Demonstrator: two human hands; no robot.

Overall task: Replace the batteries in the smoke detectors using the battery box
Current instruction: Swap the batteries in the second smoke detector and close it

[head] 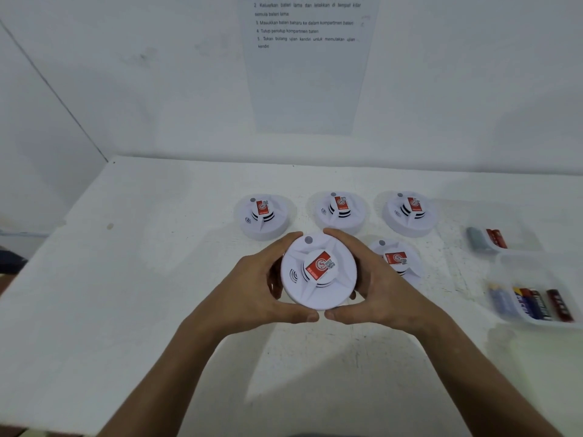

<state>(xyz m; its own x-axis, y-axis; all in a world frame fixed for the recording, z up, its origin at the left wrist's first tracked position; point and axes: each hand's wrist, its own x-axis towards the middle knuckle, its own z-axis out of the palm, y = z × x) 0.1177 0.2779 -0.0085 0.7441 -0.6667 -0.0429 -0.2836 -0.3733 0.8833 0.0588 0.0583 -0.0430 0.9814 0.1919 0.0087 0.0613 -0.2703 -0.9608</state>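
Even, cool overhead light washes the white table point(126, 279); soft arm shadows fall near the bottom; wide-angle edges bend; the battery box point(536, 302) is blurred.

A white desk point(157, 294) stands against a white wall. Three round white smoke alarms lie in a row near the back: one on the left point(263, 216), one in the middle point(340, 211), one on the right point(409, 212). A fourth alarm point(398, 261) lies nearer. On the right, a clear box point(533, 299) holds batteries, with a smaller clear box point(487, 239) behind it.
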